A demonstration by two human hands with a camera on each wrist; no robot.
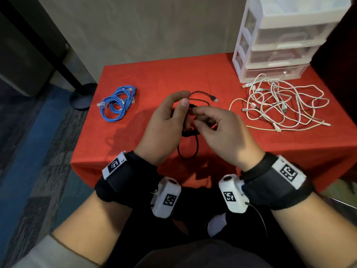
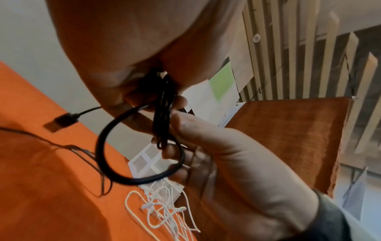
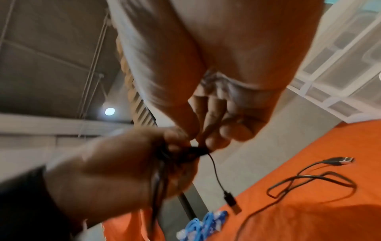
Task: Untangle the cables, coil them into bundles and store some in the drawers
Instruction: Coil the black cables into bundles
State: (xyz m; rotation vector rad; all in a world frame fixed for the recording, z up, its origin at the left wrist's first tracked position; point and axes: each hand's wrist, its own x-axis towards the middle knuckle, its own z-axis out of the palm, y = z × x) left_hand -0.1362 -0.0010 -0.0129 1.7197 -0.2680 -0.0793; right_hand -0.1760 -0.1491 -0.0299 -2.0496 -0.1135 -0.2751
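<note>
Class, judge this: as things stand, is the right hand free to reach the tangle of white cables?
Probably not yet. The right hand pinches the black cable together with the left hand. The white cables lie unobstructed on its side; only that grip blocks it.

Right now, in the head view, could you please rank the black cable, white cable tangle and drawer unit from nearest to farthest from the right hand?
1. Black cable: pinched by the right hand, table centre.
2. White cable tangle: on the cloth to the right.
3. Drawer unit: far right corner, behind the tangle.
</note>
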